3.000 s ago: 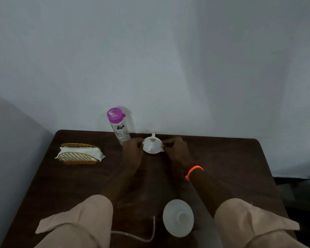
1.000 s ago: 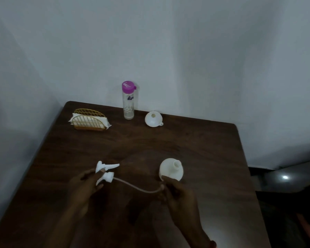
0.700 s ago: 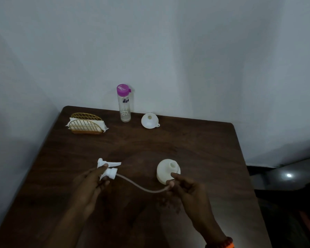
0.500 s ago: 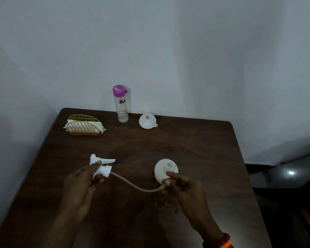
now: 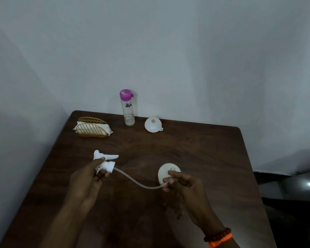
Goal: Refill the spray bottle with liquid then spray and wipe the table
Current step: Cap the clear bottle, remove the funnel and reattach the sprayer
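Observation:
My left hand (image 5: 86,179) grips the white spray head (image 5: 106,161) above the dark wooden table (image 5: 195,149). Its clear dip tube (image 5: 138,182) curves to the right. My right hand (image 5: 184,187) pinches the tube's free end. Just behind those fingers stands the white spray bottle (image 5: 168,173), its neck uncovered. A white funnel (image 5: 153,124) lies on its side near the back edge. Left of the funnel stands a clear bottle with a pink cap (image 5: 127,108).
A gold wire napkin holder (image 5: 92,129) with white napkins sits at the back left corner. Grey walls close off the table's back and left sides. The floor drops away past the right edge.
Three seconds ago both hands were at the funnel by the back edge. Since then they hold the spray head and its tube, and in the last second the tube end has risen toward the bottle's neck.

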Tool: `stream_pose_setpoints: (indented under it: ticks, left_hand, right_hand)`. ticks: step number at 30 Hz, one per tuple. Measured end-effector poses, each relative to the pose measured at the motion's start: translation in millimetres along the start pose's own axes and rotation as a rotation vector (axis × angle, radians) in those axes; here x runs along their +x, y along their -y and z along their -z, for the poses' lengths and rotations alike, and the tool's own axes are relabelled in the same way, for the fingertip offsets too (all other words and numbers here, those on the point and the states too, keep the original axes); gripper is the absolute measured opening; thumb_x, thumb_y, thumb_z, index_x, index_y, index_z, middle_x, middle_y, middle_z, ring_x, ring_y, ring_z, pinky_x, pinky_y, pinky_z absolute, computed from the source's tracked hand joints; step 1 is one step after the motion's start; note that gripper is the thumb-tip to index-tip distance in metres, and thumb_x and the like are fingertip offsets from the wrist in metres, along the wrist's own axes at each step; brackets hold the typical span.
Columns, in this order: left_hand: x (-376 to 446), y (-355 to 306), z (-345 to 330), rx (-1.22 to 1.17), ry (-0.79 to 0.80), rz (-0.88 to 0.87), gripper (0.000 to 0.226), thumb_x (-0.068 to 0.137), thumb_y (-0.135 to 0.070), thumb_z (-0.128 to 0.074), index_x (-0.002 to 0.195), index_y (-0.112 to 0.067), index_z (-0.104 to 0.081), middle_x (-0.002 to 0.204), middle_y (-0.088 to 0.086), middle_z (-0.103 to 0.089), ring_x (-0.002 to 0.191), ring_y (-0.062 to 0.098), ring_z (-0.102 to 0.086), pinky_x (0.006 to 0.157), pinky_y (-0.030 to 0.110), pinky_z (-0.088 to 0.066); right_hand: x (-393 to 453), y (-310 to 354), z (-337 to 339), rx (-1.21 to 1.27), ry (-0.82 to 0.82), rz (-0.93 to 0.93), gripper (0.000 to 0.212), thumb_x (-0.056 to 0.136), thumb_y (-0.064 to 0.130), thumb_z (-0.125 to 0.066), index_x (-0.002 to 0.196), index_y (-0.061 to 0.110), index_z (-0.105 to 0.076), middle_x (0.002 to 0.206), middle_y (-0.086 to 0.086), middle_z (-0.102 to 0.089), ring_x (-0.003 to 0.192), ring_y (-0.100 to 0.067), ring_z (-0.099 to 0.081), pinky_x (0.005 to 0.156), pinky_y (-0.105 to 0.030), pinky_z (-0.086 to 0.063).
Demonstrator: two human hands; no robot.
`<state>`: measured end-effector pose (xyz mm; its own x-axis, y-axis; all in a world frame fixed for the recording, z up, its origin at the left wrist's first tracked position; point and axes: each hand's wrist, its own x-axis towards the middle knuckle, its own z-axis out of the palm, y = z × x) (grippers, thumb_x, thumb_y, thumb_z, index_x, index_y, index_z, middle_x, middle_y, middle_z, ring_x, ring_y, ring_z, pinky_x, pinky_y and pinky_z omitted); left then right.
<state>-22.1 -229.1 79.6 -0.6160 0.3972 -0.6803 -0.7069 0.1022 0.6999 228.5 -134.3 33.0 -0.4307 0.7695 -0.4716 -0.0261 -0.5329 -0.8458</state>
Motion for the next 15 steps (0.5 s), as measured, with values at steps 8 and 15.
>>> stream_pose_setpoints:
  ticks: [8,15]
  left_hand:
    - [-18,-22,-40,0.033,0.044,-0.115,0.006,0.087,-0.008,-0.074,0.092,-0.006,-0.07,0.102,0.013,-0.069,0.089,0.016,-0.068,0.072,0.027,-0.056]
    - [-34,-22,-82,0.191,0.089,-0.308,0.007,0.085,-0.014,-0.078,0.089,-0.015,-0.072,0.101,0.007,-0.071,0.097,0.021,-0.072,0.081,0.037,-0.06]
  right_hand:
    - [23,-5,17,-0.678,-0.027,0.309,0.027,0.093,0.017,-0.07,0.119,0.015,-0.073,0.084,0.003,-0.078,0.076,-0.006,-0.074,0.074,-0.023,-0.06]
    - [36,-8,31,-0.967,-0.041,0.59,0.023,0.085,0.019,-0.077,0.107,0.026,-0.075,0.092,0.016,-0.055,0.078,-0.002,-0.059,0.064,-0.012,-0.047]
